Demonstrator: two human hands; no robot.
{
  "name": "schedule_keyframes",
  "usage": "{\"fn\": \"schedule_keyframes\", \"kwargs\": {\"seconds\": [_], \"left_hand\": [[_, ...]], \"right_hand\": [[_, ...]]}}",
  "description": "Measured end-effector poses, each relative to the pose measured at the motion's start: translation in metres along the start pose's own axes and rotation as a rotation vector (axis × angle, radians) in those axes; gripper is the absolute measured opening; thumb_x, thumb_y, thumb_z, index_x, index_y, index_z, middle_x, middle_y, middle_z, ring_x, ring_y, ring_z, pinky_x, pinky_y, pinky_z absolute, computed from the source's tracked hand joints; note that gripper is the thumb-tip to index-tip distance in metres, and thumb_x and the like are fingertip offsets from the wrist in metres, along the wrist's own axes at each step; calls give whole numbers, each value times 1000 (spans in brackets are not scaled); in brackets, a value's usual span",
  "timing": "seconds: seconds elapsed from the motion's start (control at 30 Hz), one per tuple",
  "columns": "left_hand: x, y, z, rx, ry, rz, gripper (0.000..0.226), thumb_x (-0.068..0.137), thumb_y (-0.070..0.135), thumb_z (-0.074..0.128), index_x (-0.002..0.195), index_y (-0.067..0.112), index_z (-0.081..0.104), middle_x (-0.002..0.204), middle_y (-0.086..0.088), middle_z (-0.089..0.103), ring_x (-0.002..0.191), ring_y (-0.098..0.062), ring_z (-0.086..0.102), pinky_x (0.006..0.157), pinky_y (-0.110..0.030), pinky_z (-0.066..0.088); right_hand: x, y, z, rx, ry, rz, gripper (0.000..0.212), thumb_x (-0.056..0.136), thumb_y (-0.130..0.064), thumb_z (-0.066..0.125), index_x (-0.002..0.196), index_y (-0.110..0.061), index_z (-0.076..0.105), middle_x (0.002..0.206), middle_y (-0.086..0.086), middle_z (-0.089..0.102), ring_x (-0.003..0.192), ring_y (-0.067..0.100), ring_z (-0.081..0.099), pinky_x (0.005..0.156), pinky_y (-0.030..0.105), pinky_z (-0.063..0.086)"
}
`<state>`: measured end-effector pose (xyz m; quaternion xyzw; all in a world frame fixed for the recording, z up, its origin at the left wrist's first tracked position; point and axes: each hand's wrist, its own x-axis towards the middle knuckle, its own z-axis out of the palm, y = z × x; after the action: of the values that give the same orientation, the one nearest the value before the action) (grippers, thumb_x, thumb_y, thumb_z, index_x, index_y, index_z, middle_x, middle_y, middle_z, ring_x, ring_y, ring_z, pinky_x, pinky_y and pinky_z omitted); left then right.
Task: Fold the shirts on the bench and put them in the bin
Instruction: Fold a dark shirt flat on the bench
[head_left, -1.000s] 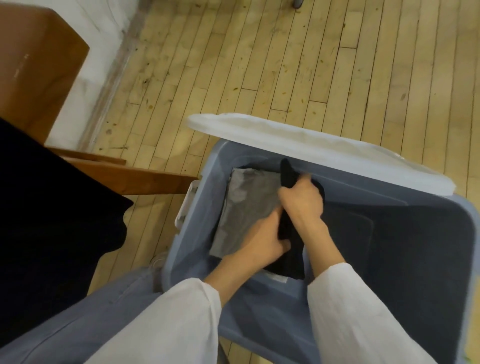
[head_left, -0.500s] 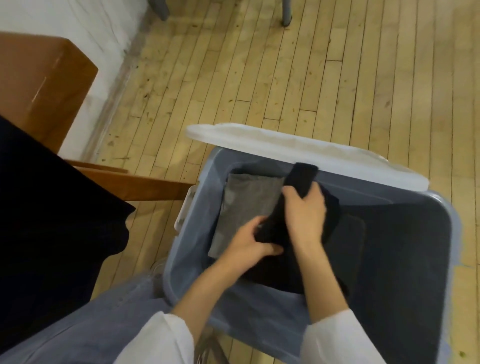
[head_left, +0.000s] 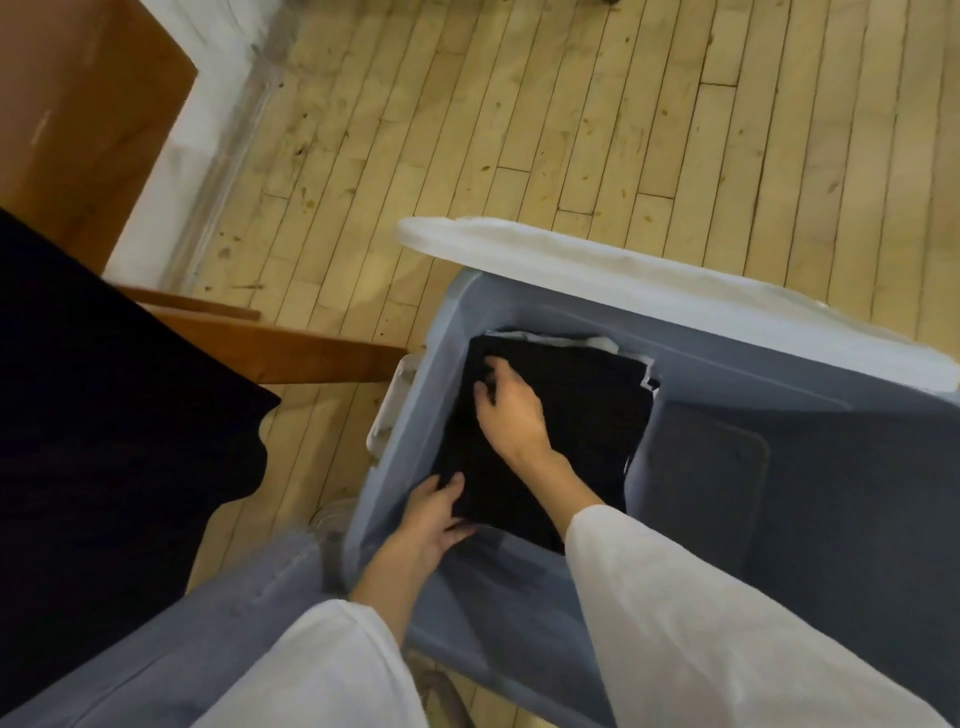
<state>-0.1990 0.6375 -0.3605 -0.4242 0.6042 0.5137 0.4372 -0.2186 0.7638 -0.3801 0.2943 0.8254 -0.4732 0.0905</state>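
The shirts are sitting in two places at this moment. At the far left a dark cloth (head_left: 114, 426), probably a shirt waiting to be folded, is lying over the wooden bench (head_left: 311, 358) and is hanging past its edge. If somebody is brushing against it, it may slide to the floor (head_left: 519, 130).

Just beside the bench the blue-grey bin (head_left: 753, 384) is standing open. The left hand (head_left: 434, 517) is touching the near left corner of the folded black shirt (head_left: 587, 415), which is lying flat in the left part of the bin. Its fingers are reaching onto the cloth edge, but I cannot tell whether they are pinching it or only touching. If they are holding the corner while the hand is pulling out, the fold may open.

The right hand (head_left: 511, 415) is resting on top of the shirt, with fingers spread, a little bent, gripping nothing, as if pressing it down. Under the shirt a lighter fabric (head_left: 550, 340) is showing at the far edge; uneven pressing may be pushing this lower layer out of line.

Behind, the white lid (head_left: 649, 291) is leaning at the far rim. I am judging that a bump to the bin may be making it slip down.
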Motion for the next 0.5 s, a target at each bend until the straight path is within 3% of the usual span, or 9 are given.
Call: {"fn": "schedule_keyframes", "kwargs": {"seconds": [0.07,0.13,0.2,0.3,0.4,0.5], "left_hand": [[6,-2,-1,-6,4,-5,60,95,14,56,147,16,27,129,-8,51,100,-28,52,82,-42,48],[9,-2,-1,-11,-1,-14,59,92,12,59,145,15,32,132,-6,50,108,-28,51,84,-40,46],[10,-1,0,-43,-15,-30,55,89,10,62,140,13,41,134,-9,52,111,-29,53,80,-38,47],[6,0,3,-149,-57,-87,42,88,11,63,128,9,51,116,-11,60,94,-24,58,76,-35,47],[4,-7,0,-277,-117,-148,48,86,18,67,130,10,51,120,-14,60,108,-27,56,88,-38,44],[1,-10,1,-264,-139,-139,53,86,14,67,135,9,48,129,-18,56,117,-31,54,93,-40,46]], "right_hand": [[-2,13,-12,-151,202,-121,35,88,-8,53,122,-8,58,116,14,62,103,35,58,85,44,48],[-2,26,-32,-323,353,-140,39,80,-2,57,118,-5,62,114,17,62,103,39,56,86,44,44],[-2,31,-53,-439,330,-70,46,80,-3,57,126,-6,56,124,18,57,114,40,49,95,46,37],[-2,40,-79,-605,305,40,47,83,-12,58,129,-8,52,127,17,55,118,39,43,95,46,32],[-3,53,-103,-694,200,130,46,87,-36,60,126,-11,54,127,14,52,121,36,40,95,43,32],[-2,60,-111,-665,144,-53,42,85,-36,64,119,-13,59,121,12,54,116,34,44,95,42,35]]}}
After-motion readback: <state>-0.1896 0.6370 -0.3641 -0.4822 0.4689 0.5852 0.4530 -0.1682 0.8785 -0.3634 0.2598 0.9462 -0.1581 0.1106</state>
